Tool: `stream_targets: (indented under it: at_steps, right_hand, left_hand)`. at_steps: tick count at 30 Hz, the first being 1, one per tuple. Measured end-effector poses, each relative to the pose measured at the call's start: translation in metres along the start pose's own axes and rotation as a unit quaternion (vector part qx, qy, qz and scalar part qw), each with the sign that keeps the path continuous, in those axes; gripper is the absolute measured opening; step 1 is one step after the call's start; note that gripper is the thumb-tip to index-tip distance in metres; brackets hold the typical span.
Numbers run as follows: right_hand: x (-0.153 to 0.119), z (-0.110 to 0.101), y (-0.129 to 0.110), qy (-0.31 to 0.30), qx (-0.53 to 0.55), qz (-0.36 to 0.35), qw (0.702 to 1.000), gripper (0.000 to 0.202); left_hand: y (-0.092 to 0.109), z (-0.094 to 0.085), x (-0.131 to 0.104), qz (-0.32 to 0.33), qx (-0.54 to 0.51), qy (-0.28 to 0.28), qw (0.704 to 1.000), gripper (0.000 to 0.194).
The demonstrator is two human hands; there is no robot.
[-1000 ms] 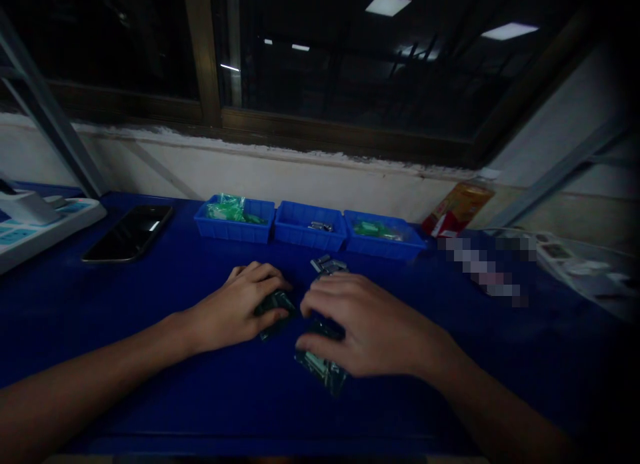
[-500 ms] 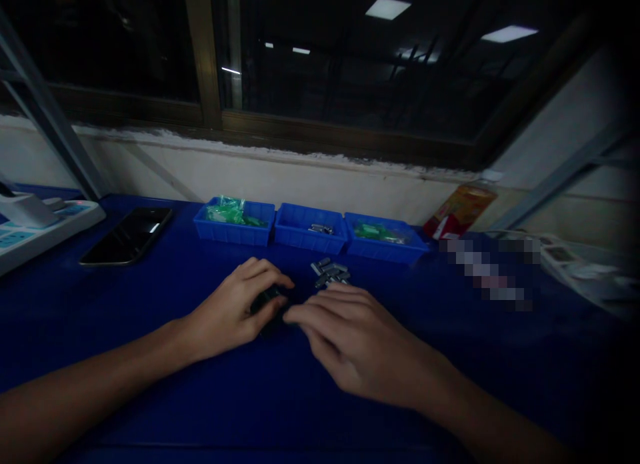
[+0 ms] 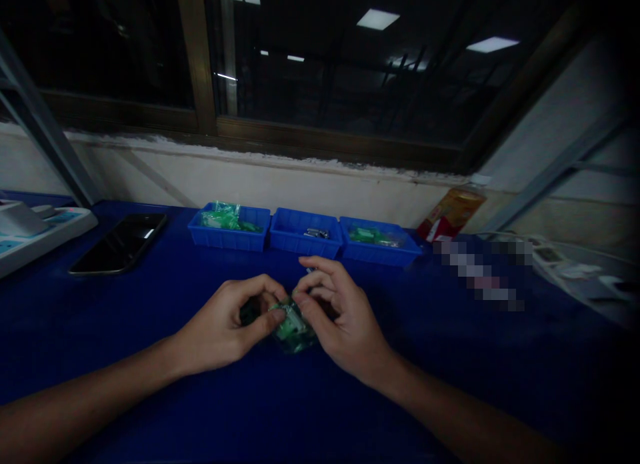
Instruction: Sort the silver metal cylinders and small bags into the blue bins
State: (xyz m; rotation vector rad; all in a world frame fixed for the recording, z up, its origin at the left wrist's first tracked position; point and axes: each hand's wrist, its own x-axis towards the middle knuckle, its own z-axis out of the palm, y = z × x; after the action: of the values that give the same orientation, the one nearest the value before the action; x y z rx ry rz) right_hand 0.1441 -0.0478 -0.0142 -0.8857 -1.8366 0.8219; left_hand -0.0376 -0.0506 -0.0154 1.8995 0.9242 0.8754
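Observation:
A small clear plastic bag with green and pale pieces in it [image 3: 294, 325] sits between my hands over the blue table. My left hand [image 3: 233, 317] pinches the bag's upper left edge between thumb and fingertips. On the other side, my right hand [image 3: 345, 317] has its thumb and index finger closed at the bag's upper edge, with the other fingers curled or raised. The small grey metal pieces on the table are almost wholly hidden behind my right hand.
Along the wall stand three blue bins: the left bin [image 3: 227, 239] and right bin [image 3: 377, 252] hold green bagged pieces, the middle bin [image 3: 295, 244] small metal pieces. A phone [image 3: 120, 244] and a white power strip [image 3: 45, 232] lie left. A bottle [image 3: 453, 211] stands right.
The bag with green pieces now shows between my hands; before, only something dark showed by my left hand. My right hand has turned, its fingers closing on the bag. The view has shifted slightly.

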Motion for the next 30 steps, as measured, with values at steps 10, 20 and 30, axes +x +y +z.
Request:
stream_targets:
  at_steps: [10,20,30]
  right_hand:
    - [-0.002,0.009,0.006,-0.072,0.108,0.143,0.981,0.027]
    - [0.008,-0.003,0.002,-0.004,0.093,0.181,0.979,0.015]
    - [0.005,-0.003,0.009,0.017,0.053,0.099,0.994,0.013]
  left_hand:
    - [-0.008,-0.003,0.01,-0.028,-0.111,0.192,0.975,0.022]
    - [-0.012,0.001,0.007,-0.03,-0.115,0.063,0.991,0.051]
    - [-0.008,-0.003,0.008,-0.084,-0.054,0.085,0.991,0.024]
